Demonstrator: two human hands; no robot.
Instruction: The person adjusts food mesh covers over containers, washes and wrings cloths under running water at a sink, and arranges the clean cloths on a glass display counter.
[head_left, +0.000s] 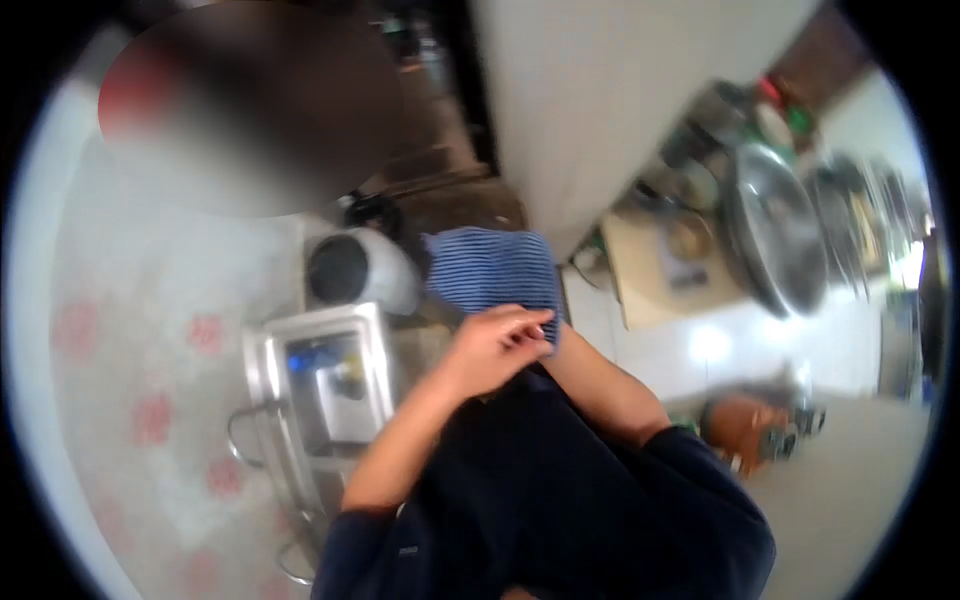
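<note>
The blue-and-white striped cloth (492, 268) lies just beyond the fingers of the left hand (492, 350) and reaches down beside their tips. Those fingers are curled inward, bunched near the thumb; whether they are clamped on the cloth I cannot tell. The right forearm (610, 390) runs up to the cloth's near edge, where its hand is covered, so I cannot tell how those fingers stand. As far as it can be judged, the cloth is already at the hands, but how much handling is done or left does not show. Counting outward from the fingers: one cloth; to their left, one white container (388, 272) with a dark round end, and nearer the body one steel unit (376, 362) with two curved metal bars (233, 435) along its outer side; well off to the right of the fingers, one pale tabletop (640, 270), one large steel bowl (780, 235) at its far side, and a cluster of dishes (860, 215) too blurred to count; lower right, one brown object (735, 430), its kind unclear.
</note>
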